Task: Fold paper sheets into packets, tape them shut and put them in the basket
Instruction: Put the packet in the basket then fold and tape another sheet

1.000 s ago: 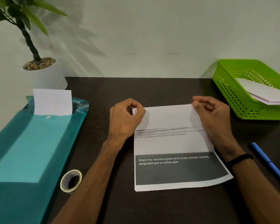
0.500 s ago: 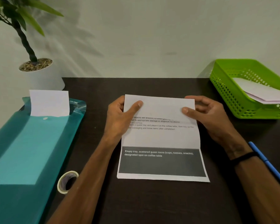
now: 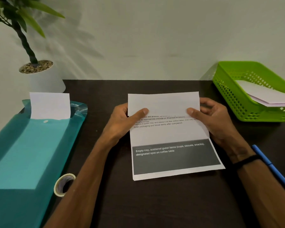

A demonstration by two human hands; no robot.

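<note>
A printed paper sheet (image 3: 169,134) with a dark grey band lies on the dark table (image 3: 155,203) in the middle, its far end folded toward me as a white flap. My left hand (image 3: 122,120) pinches the flap's left edge, thumb on top. My right hand (image 3: 212,119) pinches the right edge the same way. A green basket (image 3: 229,96) stands at the far right and holds folded white paper (image 3: 266,96). A roll of clear tape (image 3: 64,184) lies near my left forearm.
A teal plastic folder (image 3: 23,153) with a white sheet (image 3: 49,105) sticking out lies at the left. A potted plant (image 3: 39,76) stands at the far left corner. A blue pen (image 3: 273,168) lies by my right wrist. A pale wall runs behind the table.
The folded flap has been drawn further toward me and the sheet straightened on the table. Both hands moved from the far corners to the flap's side edges, thumbs on top.
</note>
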